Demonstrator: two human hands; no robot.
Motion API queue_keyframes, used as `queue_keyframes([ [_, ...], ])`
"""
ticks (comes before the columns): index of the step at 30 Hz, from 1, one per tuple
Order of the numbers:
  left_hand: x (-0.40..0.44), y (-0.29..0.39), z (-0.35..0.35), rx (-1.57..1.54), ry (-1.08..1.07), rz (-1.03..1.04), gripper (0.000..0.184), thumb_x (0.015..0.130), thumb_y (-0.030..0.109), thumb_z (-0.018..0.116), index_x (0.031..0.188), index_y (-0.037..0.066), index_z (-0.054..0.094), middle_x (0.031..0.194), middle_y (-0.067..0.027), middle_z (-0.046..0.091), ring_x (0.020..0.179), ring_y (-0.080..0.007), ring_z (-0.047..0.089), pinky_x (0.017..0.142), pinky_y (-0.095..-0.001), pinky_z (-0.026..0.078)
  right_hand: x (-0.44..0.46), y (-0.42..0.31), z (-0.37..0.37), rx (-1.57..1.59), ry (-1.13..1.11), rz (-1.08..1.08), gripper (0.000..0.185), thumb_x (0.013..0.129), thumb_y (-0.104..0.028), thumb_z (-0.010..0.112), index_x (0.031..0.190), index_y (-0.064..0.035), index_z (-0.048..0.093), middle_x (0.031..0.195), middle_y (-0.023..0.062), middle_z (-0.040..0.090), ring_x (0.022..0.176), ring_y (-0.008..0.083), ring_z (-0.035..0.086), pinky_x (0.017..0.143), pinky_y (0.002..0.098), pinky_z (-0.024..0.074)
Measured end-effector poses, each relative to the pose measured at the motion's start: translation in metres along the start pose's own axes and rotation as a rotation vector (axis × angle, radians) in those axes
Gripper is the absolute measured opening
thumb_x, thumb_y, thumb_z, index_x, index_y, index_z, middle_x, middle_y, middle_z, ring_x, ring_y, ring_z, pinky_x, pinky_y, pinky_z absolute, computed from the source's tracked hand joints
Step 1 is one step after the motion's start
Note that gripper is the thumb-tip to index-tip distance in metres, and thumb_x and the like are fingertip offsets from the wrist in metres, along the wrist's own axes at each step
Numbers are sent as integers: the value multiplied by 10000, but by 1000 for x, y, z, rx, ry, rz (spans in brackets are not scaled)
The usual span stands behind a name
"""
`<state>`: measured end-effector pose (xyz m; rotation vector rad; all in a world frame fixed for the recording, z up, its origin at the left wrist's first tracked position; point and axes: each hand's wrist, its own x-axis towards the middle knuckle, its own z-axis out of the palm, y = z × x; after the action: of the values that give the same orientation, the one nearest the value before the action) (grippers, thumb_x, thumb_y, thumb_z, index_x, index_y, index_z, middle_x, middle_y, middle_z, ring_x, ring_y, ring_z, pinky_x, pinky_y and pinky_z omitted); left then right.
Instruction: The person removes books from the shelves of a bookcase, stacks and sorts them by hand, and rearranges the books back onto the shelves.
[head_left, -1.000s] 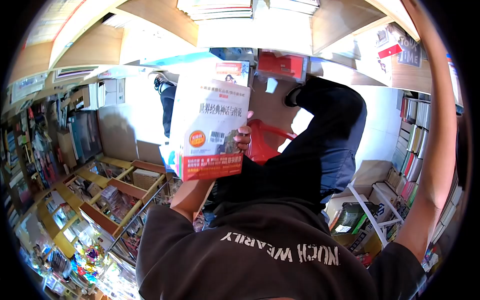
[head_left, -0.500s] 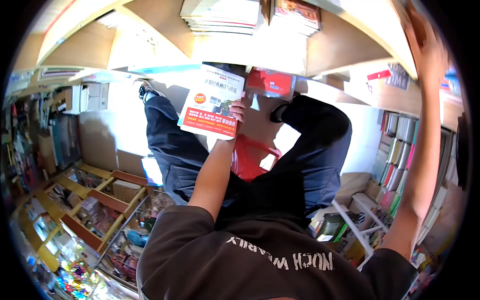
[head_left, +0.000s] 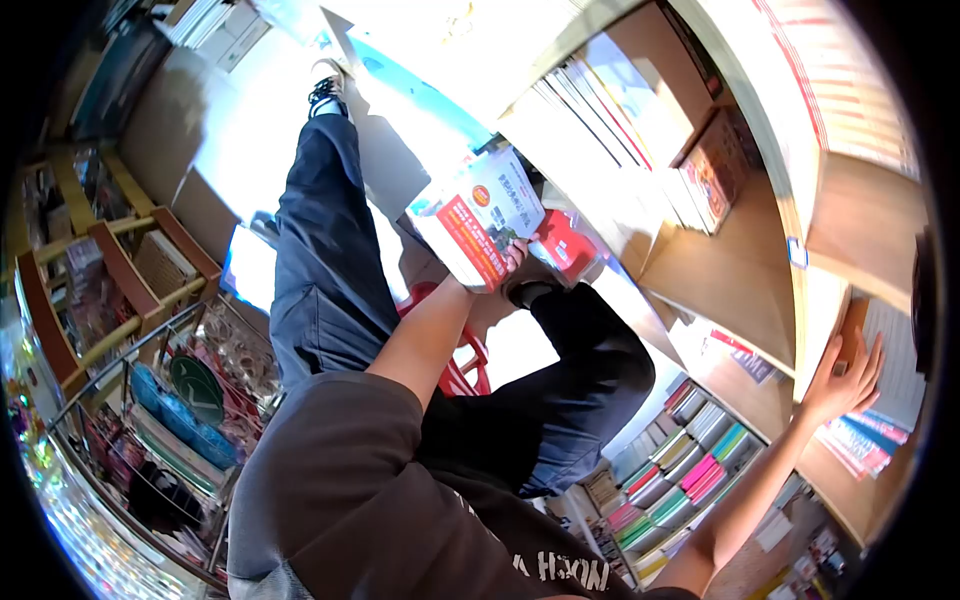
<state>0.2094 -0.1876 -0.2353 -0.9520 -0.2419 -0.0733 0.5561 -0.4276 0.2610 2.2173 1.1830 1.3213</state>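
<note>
My left hand (head_left: 515,257) is closed round the edge of a thick book or stack of books (head_left: 480,218) with a white and red cover, held out above my legs. My right hand (head_left: 845,380) is at the shelf on the right, its fingers spread beside a stack of books (head_left: 893,370) in a compartment. Its fingertips lie close to the stack; whether they touch it I cannot tell.
A wooden shelf unit (head_left: 730,270) with upright books runs along the upper right. A red stool (head_left: 465,365) stands between my legs, near a red box (head_left: 567,245). Wooden racks (head_left: 125,270) are at left, and more shelved books (head_left: 680,465) at lower right.
The view has turned towards the right shelves. My right hand has come from the shelf's upper edge to the compartment with the stack. My left hand still holds the book, now tilted.
</note>
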Motion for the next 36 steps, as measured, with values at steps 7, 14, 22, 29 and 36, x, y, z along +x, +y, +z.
queue_keyframes([
  [7, -2, 7, -9, -22, -51, 79, 656, 995, 429, 488, 1450, -38, 412, 1150, -91, 590, 1088, -186, 580, 962, -358, 438, 4, -8, -9, -6, -2, -59, 330, 950, -379, 642, 1191, -170, 728, 1450, 48, 579, 1364, 312, 488, 1156, 493, 286],
  [14, -7, 19, -6, -16, -97, 146, 646, 999, 436, 482, 1434, -39, 432, 1183, -104, 589, 1112, -197, 576, 975, -358, 432, 0, 2, -1, 83, 7, -79, 351, 966, -415, 614, 1185, -166, 728, 1466, 37, 567, 1387, 313, 472, 1173, 529, 247],
  [22, -19, 28, -2, 34, -109, 212, 637, 1003, 444, 475, 1415, -42, 456, 1221, -119, 588, 1138, -210, 572, 991, -359, 426, -2, 7, 0, 36, -23, -77, 381, 977, -456, 589, 1190, -170, 724, 1478, 37, 555, 1390, 320, 468, 1175, 542, 235],
  [29, -32, 32, -1, 77, -90, 279, 631, 1007, 451, 469, 1399, -43, 477, 1255, -133, 587, 1161, -221, 568, 1005, -359, 420, -2, 6, 2, 49, -19, -78, 371, 974, -429, 596, 1199, -162, 722, 1479, 51, 551, 1374, 337, 474, 1164, 521, 280],
  [36, -54, 29, 5, 96, -15, 408, 626, 1011, 458, 464, 1382, -45, 498, 1288, -146, 586, 1184, -232, 563, 1018, -360, 415, -4, 8, 4, 32, -32, -61, 406, 973, -471, 577, 1205, -172, 724, 1473, 44, 558, 1372, 311, 478, 1169, 528, 246],
])
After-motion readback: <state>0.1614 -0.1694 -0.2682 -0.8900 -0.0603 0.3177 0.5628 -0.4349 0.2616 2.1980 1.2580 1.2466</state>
